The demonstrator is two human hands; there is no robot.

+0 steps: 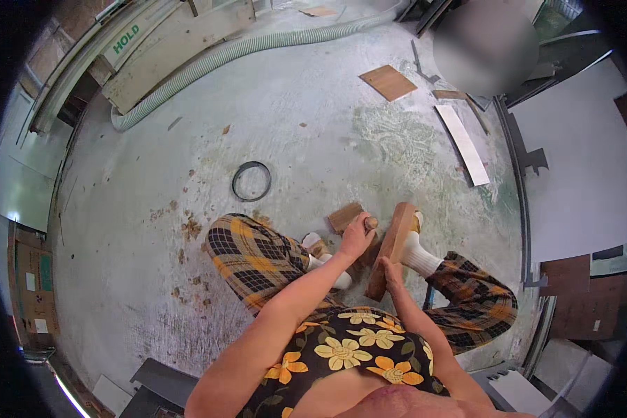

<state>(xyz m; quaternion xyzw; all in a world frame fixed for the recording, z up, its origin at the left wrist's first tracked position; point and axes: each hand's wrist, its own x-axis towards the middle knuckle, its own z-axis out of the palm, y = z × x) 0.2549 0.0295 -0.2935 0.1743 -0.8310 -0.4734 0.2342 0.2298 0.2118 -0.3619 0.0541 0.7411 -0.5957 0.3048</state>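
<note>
Brown beam [397, 238]: holding it beside right foot [417, 221] with right hand [392, 274], wrapping fingers around nearer half; gripping round-ended handle [372, 223] with left hand [355, 238], curling fingers closed. Possibly risking bruised foot by letting beam slip through slack grip.

black ring [235, 185]: 1 (landmark) | left hand [356, 237]: 1, right hand [392, 272]: 1, both near-right of ring | wooden handle [372, 223]: 1, wooden bar [391, 249]: 1, near-right of ring | ribbed hose [258, 44]: 1, beyond ring | brown square panel [388, 83]: 1, white strip [462, 145]: 1, both far-right of ring
</note>
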